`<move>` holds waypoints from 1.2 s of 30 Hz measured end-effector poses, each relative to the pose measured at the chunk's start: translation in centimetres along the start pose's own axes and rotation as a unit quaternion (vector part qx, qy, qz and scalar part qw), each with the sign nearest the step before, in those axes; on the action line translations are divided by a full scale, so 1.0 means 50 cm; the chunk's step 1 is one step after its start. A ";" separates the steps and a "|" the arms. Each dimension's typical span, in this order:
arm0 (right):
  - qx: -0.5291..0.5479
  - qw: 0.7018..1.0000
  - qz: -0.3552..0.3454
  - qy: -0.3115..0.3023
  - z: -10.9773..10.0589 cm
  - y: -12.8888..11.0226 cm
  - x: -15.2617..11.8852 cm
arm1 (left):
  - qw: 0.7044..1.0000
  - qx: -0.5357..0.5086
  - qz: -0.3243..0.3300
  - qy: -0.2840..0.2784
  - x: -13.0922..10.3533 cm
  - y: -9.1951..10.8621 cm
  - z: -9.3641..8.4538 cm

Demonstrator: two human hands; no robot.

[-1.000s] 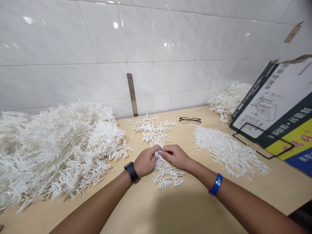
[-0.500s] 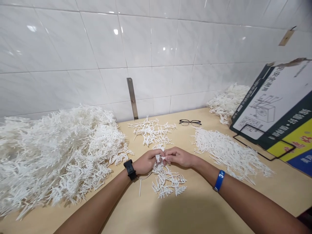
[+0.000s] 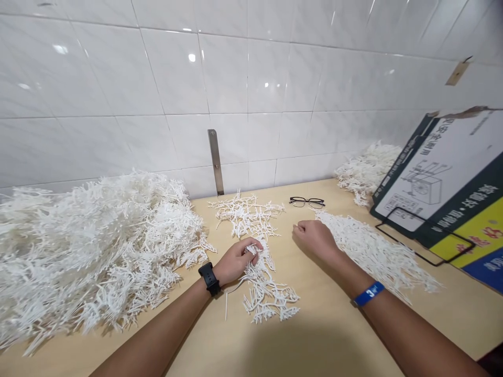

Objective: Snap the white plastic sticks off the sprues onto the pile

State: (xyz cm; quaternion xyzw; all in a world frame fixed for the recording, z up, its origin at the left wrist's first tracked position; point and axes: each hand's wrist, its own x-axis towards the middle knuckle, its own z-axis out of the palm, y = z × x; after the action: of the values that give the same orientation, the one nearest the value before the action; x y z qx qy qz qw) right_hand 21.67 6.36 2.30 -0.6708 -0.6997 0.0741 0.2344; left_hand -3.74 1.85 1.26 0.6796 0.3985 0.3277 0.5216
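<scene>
My left hand is closed around a white branched plastic sprig, with its tips poking out between thumb and fingers. Just below that hand lies a loose cluster of similar sprigs on the table. My right hand is off to the right, apart from the left one. Its fingers are curled inward, and whatever they hold is hidden. Beside it spreads a flat heap of short white plastic pieces. Beyond my left hand rests another small group of branched sprigs.
A large pile of white sprigs fills the left side of the table. Black-framed glasses lie near the tiled wall. At right a printed cardboard box leans behind a black wire frame, with another white heap behind.
My right hand has parted from the left and moved right, toward the heap of short pieces. My left hand stays nearly in place, still gripping the sprig. The camera view has tilted slightly.
</scene>
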 end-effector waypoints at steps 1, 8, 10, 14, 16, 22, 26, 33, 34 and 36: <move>-0.031 0.999 0.012 -0.007 -0.008 0.002 0.001 | 1.000 0.000 -0.004 0.005 0.000 -0.001 0.000; 0.112 0.975 -0.131 -0.142 0.025 -0.044 -0.043 | 1.000 -0.012 -0.007 0.003 -0.001 -0.012 0.005; 0.163 0.953 -0.193 -0.170 0.044 -0.067 -0.062 | 1.000 -0.002 0.004 0.000 -0.002 -0.013 0.008; 0.170 0.939 -0.244 -0.175 0.057 -0.088 -0.077 | 0.999 0.039 0.023 0.005 -0.001 -0.012 0.013; 0.175 0.930 -0.273 -0.173 0.054 -0.088 -0.075 | 0.999 0.052 0.017 0.003 0.000 -0.011 0.014; 0.217 0.909 -0.311 -0.173 0.050 -0.077 -0.071 | 0.997 0.069 0.016 0.013 -0.001 -0.004 0.014; 0.223 0.921 -0.266 -0.176 0.051 -0.070 -0.076 | 0.997 0.076 0.026 0.012 -0.004 -0.007 0.015; 0.201 0.916 -0.276 -0.213 0.046 -0.085 -0.082 | 0.982 0.182 0.041 -0.001 -0.003 -0.014 0.014; 0.200 0.914 -0.278 -0.220 0.045 -0.086 -0.082 | 0.980 0.197 0.041 0.000 -0.003 -0.013 0.015; 0.195 0.914 -0.273 -0.227 0.044 -0.085 -0.082 | 0.974 0.225 0.041 0.000 -0.002 -0.010 0.018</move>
State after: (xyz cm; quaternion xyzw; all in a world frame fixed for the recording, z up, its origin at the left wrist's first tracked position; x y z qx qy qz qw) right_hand 16.85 2.47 1.19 -0.3600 -0.8617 0.2921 0.2063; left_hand -3.14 1.43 0.54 0.7951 0.4340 0.2505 0.3415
